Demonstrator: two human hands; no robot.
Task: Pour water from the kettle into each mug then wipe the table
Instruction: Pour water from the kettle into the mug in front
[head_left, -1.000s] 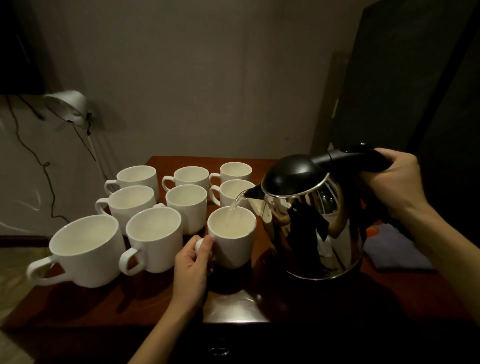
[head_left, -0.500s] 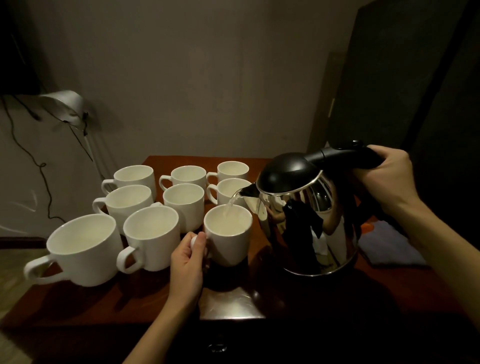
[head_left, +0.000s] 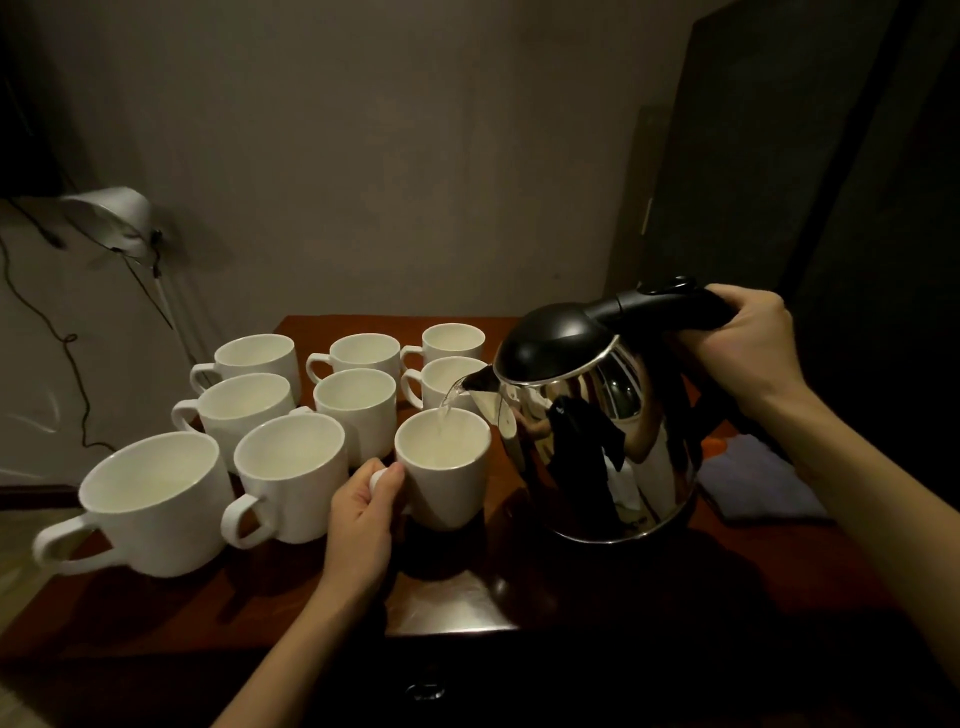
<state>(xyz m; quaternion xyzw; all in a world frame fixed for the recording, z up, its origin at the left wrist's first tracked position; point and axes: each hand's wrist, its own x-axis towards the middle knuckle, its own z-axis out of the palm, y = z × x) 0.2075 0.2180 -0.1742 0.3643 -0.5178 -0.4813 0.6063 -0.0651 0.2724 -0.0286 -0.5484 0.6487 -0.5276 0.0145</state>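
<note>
— What stands behind the table (head_left: 322, 603)?
— A plain grey wall (head_left: 389, 156), dim and bare.
— And the table itself?
— Dark reddish-brown wood, with a glossy patch near its front edge.
— Anything at the left?
— A lamp (head_left: 111, 218) with a pale metal shade, tilted, on a thin stem; a black cable (head_left: 72, 364) hangs down the wall beside it.
— The right side?
— A tall dark panel (head_left: 831, 156), nearly black, perhaps a door or cupboard.
— The floor?
— A light strip (head_left: 15, 540) shows at lower left.
</note>
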